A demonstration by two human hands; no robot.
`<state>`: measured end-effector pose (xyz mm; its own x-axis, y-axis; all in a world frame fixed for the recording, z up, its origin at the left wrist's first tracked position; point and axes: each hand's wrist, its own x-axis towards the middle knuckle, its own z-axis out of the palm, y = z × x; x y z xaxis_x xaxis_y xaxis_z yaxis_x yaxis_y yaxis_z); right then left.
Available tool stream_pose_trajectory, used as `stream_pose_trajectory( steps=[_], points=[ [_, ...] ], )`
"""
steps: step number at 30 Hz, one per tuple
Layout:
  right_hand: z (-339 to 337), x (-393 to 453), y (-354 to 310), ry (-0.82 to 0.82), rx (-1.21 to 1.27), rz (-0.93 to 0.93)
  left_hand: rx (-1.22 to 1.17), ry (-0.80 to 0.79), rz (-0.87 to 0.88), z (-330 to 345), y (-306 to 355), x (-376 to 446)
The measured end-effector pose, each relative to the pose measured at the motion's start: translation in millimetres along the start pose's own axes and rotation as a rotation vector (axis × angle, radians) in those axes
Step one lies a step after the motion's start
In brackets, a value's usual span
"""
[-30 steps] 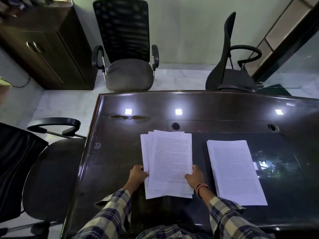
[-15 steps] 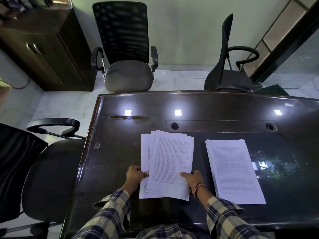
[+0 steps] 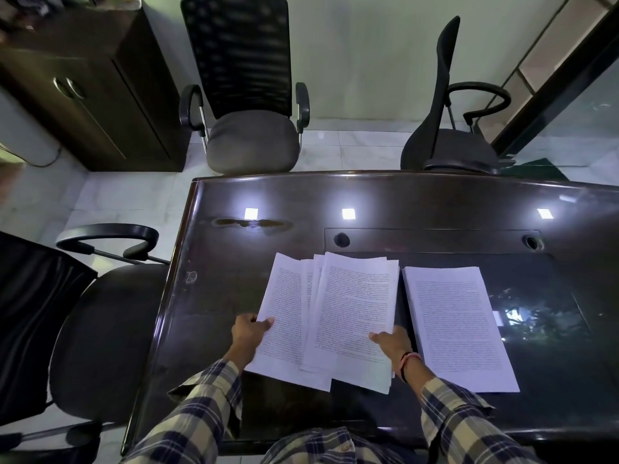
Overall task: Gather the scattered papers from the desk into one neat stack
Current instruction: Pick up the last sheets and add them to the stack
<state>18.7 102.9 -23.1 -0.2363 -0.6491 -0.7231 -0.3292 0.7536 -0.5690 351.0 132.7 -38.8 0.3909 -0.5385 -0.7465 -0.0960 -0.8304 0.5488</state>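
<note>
A loose bundle of printed white papers (image 3: 348, 313) lies fanned out on the dark glossy desk (image 3: 234, 296), just in front of me. My left hand (image 3: 249, 333) grips the bundle's left edge, thumb on the leftmost sheet. My right hand (image 3: 392, 341) holds the bundle's lower right side, thumb on the top sheet. A separate neat stack of papers (image 3: 459, 326) rests flat on the desk right beside the bundle, untouched.
Two office chairs stand beyond the desk's far edge, a mesh-backed chair (image 3: 248, 95) and a black chair (image 3: 452, 128). Another black chair (image 3: 83, 329) sits at the desk's left side. A dark wooden cabinet (image 3: 83, 85) is at the back left.
The bundle has fanned out wider to the left, with the leftmost sheet now sticking out. My left hand has shifted left along with it; the right stack has not moved.
</note>
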Motion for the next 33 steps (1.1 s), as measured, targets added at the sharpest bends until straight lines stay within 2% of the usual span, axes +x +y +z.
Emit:
stream_pose_trajectory(
  steps=[5,10,16,19,22,25,28,33],
  points=[
    [19,-12,-4,-0.222,-0.001,-0.034,-0.007,-0.033,-0.020,16,7,-8],
    [30,-17,-2,-0.371,-0.065,-0.080,-0.079,-0.044,-0.001,23,9,-10],
    [33,-20,-6,-0.471,-0.189,-0.131,-0.163,-0.254,0.124,23,11,-21],
    [30,-20,-13,-0.430,-0.076,-0.160,-0.183,-0.280,0.186,22,18,-29],
    [19,-17,-23,-0.330,0.212,-0.169,-0.192,-0.353,0.268,15,27,-32],
    [4,-16,-41,-0.396,0.377,-0.248,-0.232,-0.424,0.297,7,40,-34],
    [-9,-17,-61,-0.424,0.406,-0.336,-0.233,-0.478,0.363,4,61,-41],
    [-21,-26,-99,-0.154,0.273,-0.552,-0.224,-0.386,0.549,6,99,-58]
  ],
)
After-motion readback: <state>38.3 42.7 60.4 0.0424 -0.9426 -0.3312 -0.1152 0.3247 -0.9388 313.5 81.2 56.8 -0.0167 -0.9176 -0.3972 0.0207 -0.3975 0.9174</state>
